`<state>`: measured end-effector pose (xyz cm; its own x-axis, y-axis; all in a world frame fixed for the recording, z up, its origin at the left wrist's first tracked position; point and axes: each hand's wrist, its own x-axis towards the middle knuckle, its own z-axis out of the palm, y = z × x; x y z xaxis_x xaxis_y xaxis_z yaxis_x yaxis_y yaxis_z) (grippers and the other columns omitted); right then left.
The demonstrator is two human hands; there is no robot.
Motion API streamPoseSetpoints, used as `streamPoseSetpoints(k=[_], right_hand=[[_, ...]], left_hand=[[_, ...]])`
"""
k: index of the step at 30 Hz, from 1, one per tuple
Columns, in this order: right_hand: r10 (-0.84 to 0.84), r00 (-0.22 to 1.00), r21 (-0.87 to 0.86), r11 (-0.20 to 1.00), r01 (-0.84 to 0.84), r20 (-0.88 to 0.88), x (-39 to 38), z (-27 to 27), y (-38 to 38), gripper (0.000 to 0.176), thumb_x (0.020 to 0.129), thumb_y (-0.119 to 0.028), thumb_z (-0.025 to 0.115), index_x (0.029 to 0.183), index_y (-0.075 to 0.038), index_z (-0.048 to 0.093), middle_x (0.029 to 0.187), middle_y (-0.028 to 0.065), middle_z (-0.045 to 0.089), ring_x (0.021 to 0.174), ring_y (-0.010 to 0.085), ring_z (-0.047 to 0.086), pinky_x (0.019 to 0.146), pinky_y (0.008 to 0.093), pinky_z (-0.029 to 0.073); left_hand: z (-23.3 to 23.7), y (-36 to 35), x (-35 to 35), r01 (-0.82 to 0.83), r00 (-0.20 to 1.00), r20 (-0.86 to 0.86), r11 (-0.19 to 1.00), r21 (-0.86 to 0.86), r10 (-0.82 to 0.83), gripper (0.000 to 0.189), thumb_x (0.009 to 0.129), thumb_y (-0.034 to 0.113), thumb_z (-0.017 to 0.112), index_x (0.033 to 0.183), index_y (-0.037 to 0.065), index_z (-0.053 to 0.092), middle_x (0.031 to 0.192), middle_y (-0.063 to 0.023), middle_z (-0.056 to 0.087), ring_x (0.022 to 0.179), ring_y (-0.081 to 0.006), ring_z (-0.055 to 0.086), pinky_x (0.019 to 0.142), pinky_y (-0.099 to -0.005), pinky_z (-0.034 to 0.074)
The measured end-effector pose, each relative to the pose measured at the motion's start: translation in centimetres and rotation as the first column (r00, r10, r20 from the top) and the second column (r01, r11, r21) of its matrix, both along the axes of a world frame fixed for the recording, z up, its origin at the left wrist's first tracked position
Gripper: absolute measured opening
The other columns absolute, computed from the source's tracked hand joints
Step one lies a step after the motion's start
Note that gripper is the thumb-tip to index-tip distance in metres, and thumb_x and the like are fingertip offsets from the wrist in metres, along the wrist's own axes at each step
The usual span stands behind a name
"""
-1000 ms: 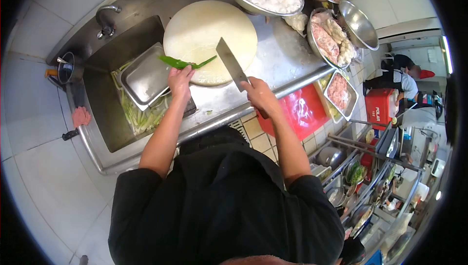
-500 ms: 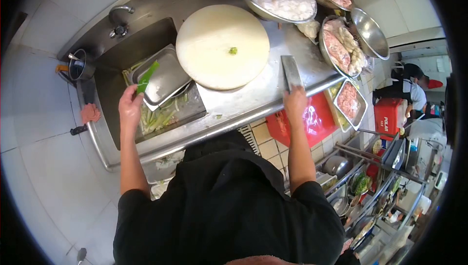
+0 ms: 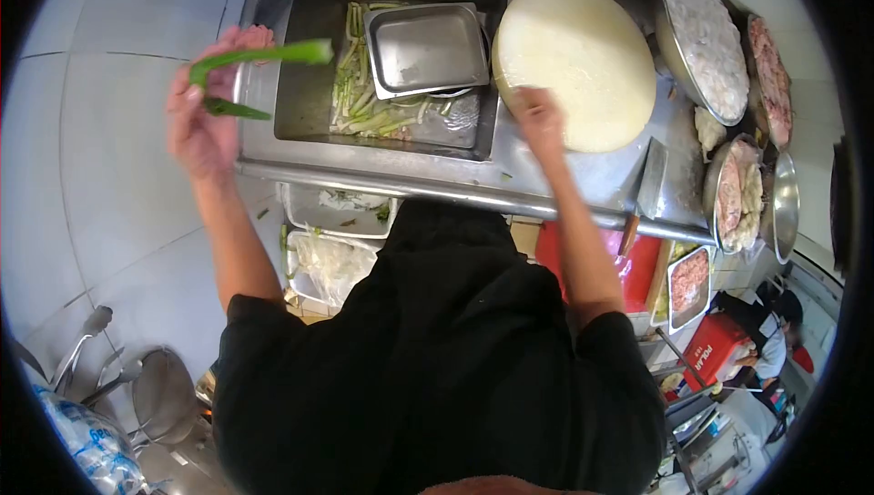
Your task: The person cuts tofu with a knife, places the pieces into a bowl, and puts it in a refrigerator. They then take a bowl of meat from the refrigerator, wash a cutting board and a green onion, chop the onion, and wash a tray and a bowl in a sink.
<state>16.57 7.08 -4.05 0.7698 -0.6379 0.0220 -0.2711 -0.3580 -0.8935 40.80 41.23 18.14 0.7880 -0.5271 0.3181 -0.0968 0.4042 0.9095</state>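
Observation:
My left hand (image 3: pixel 205 117) is raised left of the sink, closed on a long bent green vegetable stalk (image 3: pixel 264 53); a darker green end hangs below it. My right hand (image 3: pixel 539 117) is over the lower left edge of the round cutting board (image 3: pixel 583 58). Its fingers are curled, and whatever they may hold is hidden. A cleaver (image 3: pixel 652 176) lies on the steel counter to the right, its wooden handle over the front edge. Inside the sink (image 3: pixel 305 112), a metal pan (image 3: pixel 428 47) rests among pale green stalks (image 3: pixel 355 108).
Bowls of pale meat (image 3: pixel 701 44) and pink meat (image 3: pixel 769 76) line the right end. A tray of minced meat (image 3: pixel 689 281) and a red container (image 3: pixel 560 254) are below the counter. White bins (image 3: pixel 328 267) stand under the sink. Another person (image 3: pixel 769 331) is at far right.
My right hand has let go of the cleaver and moved left to the board. My left hand has carried the green stalk leftward, away from the sink. The view has turned left.

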Motion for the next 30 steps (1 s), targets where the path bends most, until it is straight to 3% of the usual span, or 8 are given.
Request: streamPoseSetpoints(k=[5, 8, 12, 18, 22, 24, 25, 30], right_hand=[[0.635, 0.770, -0.064, 0.772, -0.632, 0.058, 3.2, 6.4, 12.8, 0.042, 0.089, -0.025, 0.067, 0.123, -0.002, 0.059, 0.117, 0.0182, 0.061, 0.108, 0.0277, 0.059, 0.094, 0.0380, 0.046], [0.266, 0.963, 0.522, 0.817, -0.244, 0.034, 4.0, 10.7, 10.0, 0.048, 0.092, -0.029, 0.062, 0.130, -0.001, 0.054, 0.125, 0.0176, 0.059, 0.116, 0.0246, 0.054, 0.100, 0.0354, 0.042], [0.125, 0.974, 0.600, 0.770, -0.217, 0.192, 1.7, 9.5, 4.0, 0.053, 0.096, -0.022, 0.057, 0.139, 0.002, 0.040, 0.133, 0.0147, 0.053, 0.111, 0.0232, 0.057, 0.093, 0.0343, 0.047], [-0.221, 0.973, 0.106, 0.971, 0.214, 0.065, -3.5, 7.6, 0.4, 0.041, 0.084, -0.006, 0.066, 0.123, 0.005, 0.056, 0.101, 0.0178, 0.064, 0.092, 0.0267, 0.064, 0.082, 0.0343, 0.051], [-0.257, 0.966, -0.263, 0.933, 0.247, -0.007, -6.8, 6.2, -4.2, 0.032, 0.082, -0.006, 0.065, 0.113, 0.000, 0.064, 0.099, 0.0193, 0.064, 0.093, 0.0368, 0.061, 0.084, 0.0394, 0.051], [-0.172, 0.985, -0.375, 0.915, 0.152, -0.021, -8.0, 5.1, -7.0, 0.030, 0.082, -0.006, 0.064, 0.111, -0.002, 0.065, 0.100, 0.0177, 0.064, 0.094, 0.0358, 0.061, 0.083, 0.0393, 0.051], [-0.127, 0.991, -0.424, 0.900, 0.100, -0.035, -8.6, 4.3, -8.1, 0.029, 0.082, -0.006, 0.064, 0.110, -0.003, 0.066, 0.100, 0.0169, 0.065, 0.095, 0.0354, 0.061, 0.082, 0.0392, 0.051], [-0.162, 0.981, -0.583, 0.809, 0.073, -0.102, -10.4, 1.5, -9.7, 0.035, 0.076, -0.012, 0.071, 0.111, -0.011, 0.069, 0.118, 0.0152, 0.061, 0.112, 0.0338, 0.055, 0.098, 0.0428, 0.044]], left_hand=[[-0.5, -2.0, -0.6, -0.002, 0.999, -0.046, 1.000, -0.008, 0.001, 0.028, 0.088, 0.018, 0.054, 0.107, -0.002, 0.057, 0.107, -0.0182, 0.060, 0.116, -0.0374, 0.054, 0.111, -0.0582, 0.028], [-4.8, -8.8, -3.4, 0.036, 0.971, -0.234, 0.998, -0.049, -0.046, 0.023, 0.086, 0.009, 0.056, 0.106, -0.001, 0.056, 0.098, -0.0152, 0.062, 0.086, -0.0274, 0.065, 0.089, -0.0485, 0.051], [-12.4, -19.6, -9.0, -0.070, 0.699, -0.696, 0.953, -0.293, -0.163, 0.017, 0.084, 0.014, 0.058, 0.097, 0.004, 0.056, 0.098, -0.0129, 0.061, 0.090, -0.0266, 0.061, 0.097, -0.0472, 0.045], [-16.9, -30.9, -14.2, -0.053, 0.333, -0.916, 0.965, -0.256, -0.224, 0.016, 0.085, 0.011, 0.057, 0.092, -0.002, 0.053, 0.089, -0.0136, 0.059, 0.090, -0.0288, 0.060, 0.098, -0.0447, 0.047], [-19.4, -32.8, -14.4, 0.359, 0.712, -0.686, 0.918, 0.171, -0.150, 0.022, 0.083, 0.009, 0.062, 0.101, -0.002, 0.055, 0.098, -0.0173, 0.058, 0.099, -0.0321, 0.059, 0.100, -0.0410, 0.044], [-17.0, -33.2, -14.8, -0.099, 0.979, 0.200, 0.929, 0.356, 0.028, 0.023, 0.081, 0.007, 0.063, 0.101, -0.002, 0.057, 0.101, -0.0189, 0.060, 0.101, -0.0334, 0.059, 0.096, -0.0404, 0.046], [-16.2, -33.5, -15.1, -0.338, 0.768, 0.631, 0.905, 0.260, 0.106, 0.023, 0.080, 0.005, 0.064, 0.102, -0.002, 0.058, 0.102, -0.0197, 0.061, 0.102, -0.0340, 0.060, 0.094, -0.0401, 0.046], [-21.5, -36.2, -15.0, 0.425, 0.340, 0.694, 0.762, 0.488, -0.634, 0.013, 0.079, 0.004, 0.066, 0.092, 0.003, 0.066, 0.101, -0.0113, 0.067, 0.097, -0.0296, 0.063, 0.088, -0.0393, 0.047]])
